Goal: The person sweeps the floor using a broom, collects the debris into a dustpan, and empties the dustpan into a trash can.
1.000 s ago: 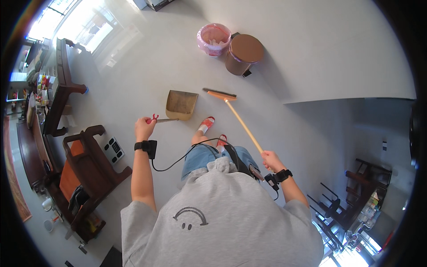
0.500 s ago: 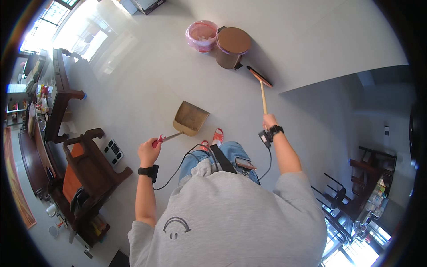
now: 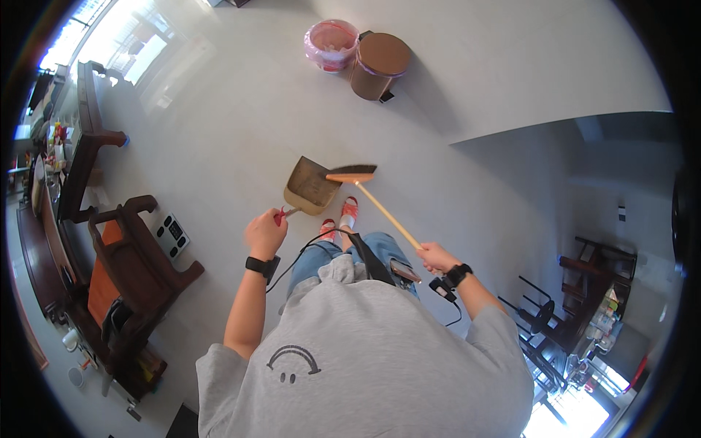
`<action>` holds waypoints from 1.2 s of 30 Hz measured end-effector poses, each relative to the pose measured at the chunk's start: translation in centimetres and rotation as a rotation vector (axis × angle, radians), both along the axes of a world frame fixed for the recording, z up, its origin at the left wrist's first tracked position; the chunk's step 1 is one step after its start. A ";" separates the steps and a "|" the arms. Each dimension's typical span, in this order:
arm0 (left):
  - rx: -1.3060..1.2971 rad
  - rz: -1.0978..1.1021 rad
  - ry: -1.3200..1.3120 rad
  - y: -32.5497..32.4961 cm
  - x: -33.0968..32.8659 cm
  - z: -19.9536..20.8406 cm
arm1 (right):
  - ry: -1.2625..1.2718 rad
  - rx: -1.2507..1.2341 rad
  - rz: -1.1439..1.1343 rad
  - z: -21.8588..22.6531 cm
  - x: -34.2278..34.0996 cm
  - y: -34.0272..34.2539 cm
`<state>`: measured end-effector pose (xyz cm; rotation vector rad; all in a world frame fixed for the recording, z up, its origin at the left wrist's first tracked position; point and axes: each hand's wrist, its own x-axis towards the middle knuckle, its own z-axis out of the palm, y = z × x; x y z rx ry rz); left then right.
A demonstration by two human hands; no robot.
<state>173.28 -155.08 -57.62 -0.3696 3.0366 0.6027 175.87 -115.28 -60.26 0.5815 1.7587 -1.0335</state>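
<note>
My left hand (image 3: 266,232) is closed round the red-ended handle of a tan dustpan (image 3: 312,187), whose pan rests on the floor just ahead of my feet, its open side facing right. In my right hand (image 3: 438,258) is the wooden stick of a broom (image 3: 387,212). The orange broom head with dark bristles (image 3: 352,175) lies at the dustpan's right edge, its left end overlapping the pan's opening. Any dirt in the pan is too small to make out.
A brown lidded bin (image 3: 381,66) stands ahead beside a pink-lined waste basket (image 3: 331,45). Dark wooden furniture (image 3: 142,266) lines the left, near a white power strip (image 3: 172,235). A wall corner (image 3: 451,143) juts in at right, with dark chairs (image 3: 540,318) behind it.
My right hand has pulled back toward me, and the broom head has swept from near the bin leftward to the dustpan's mouth. My left hand has shifted slightly right with the dustpan handle.
</note>
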 end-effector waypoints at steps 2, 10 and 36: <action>-0.005 0.024 -0.022 -0.4 0.3 -0.3 | 0.002 -0.042 -0.009 2.2 0.3 -0.1; 0.048 0.182 -0.011 -1.2 6.9 -1.2 | 0.329 -0.009 0.073 3.0 -6.6 -5.1; 0.148 0.253 -0.017 -3.3 8.1 -3.9 | -0.068 -0.144 -0.183 5.1 0.7 -4.8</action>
